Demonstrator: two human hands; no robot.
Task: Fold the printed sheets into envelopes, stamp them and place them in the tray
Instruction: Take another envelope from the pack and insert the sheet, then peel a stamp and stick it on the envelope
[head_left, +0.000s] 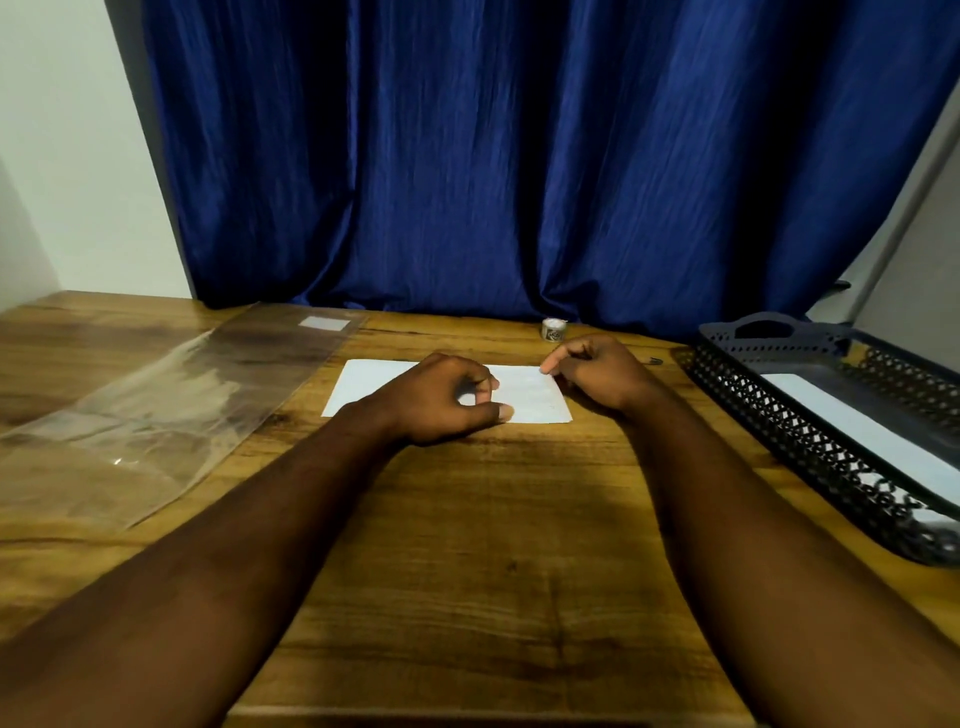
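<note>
A white folded sheet lies flat on the wooden table, in the middle. My left hand rests on its centre with curled fingers, and the thumb tip sits at the sheet's near edge. My right hand is at the sheet's far right corner, fingers curled, fingertips pinching the paper's edge. A small round stamp stands just behind the sheet. The black perforated tray is at the right and holds a white envelope.
A clear plastic sleeve with a white label lies across the left of the table. A blue curtain hangs right behind the table's back edge. A small dark clip lies between my right hand and the tray.
</note>
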